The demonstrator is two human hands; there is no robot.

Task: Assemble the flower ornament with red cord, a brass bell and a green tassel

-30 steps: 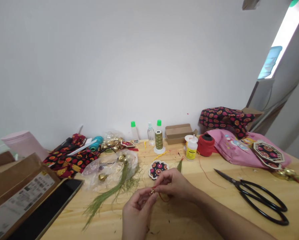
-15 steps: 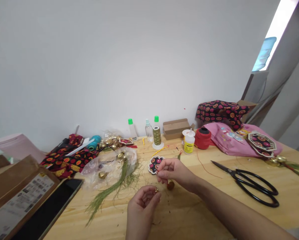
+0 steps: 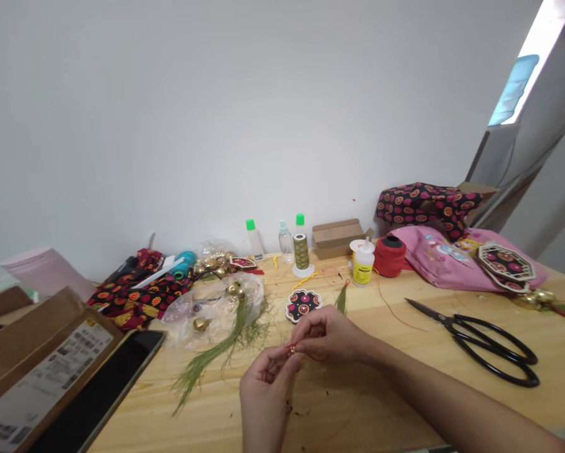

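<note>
My left hand [image 3: 266, 387] pinches a small gold bead [image 3: 292, 351] low in the middle of the view, above the wooden table [image 3: 358, 402]. My right hand [image 3: 327, 333] meets it from the right, its fingertips pinched on a thin red cord [image 3: 289, 345] whose end sits at the bead. Both hands are closed and touch each other at the fingertips. Just beyond them lies a flower-shaped patterned ornament [image 3: 302, 304] and a small green tassel [image 3: 341, 299].
Black scissors [image 3: 481, 340] lie to the right. A long green tassel [image 3: 216, 346] with gold bells and a plastic bag [image 3: 202, 308] lie to the left, beside a cardboard box [image 3: 37, 365] and a black tray [image 3: 103, 390]. Spools, glue bottles [image 3: 363, 264], red thread [image 3: 389, 257] and patterned cloth line the wall.
My right hand had lifted away from the left half a second ago with a dark bead hanging under it; now it has come back down and joined my left hand at the gold bead.
</note>
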